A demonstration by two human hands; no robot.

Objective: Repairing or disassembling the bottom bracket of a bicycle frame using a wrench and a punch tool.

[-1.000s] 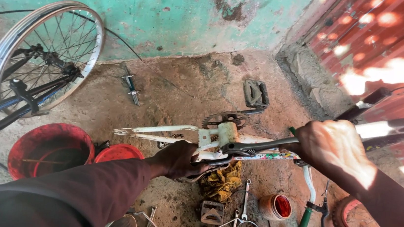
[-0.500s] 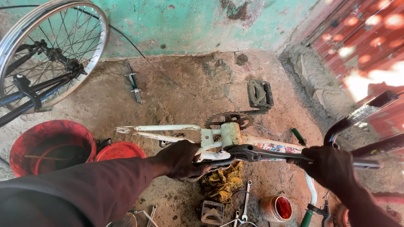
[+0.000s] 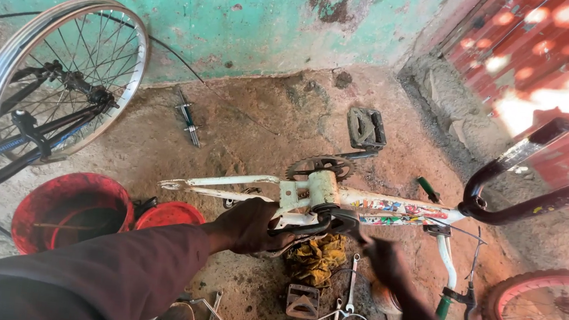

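White steel bicycle frame [image 3: 336, 201] lies upturned on the dirt floor, rigid and awkward: your left hand [image 3: 245, 224] clamps its bottom-bracket crank, right hand [image 3: 385, 259] blurred below, grip unreadable, so hold the tubes.

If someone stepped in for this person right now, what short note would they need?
Left hand grips the crank arm at the white bike frame. Right hand is blurred, low over the yellow rag and spanners; I cannot tell if it holds anything.
Frame lies on its side on the ground, chainring and one pedal on.
A loose pedal lies among the tools.
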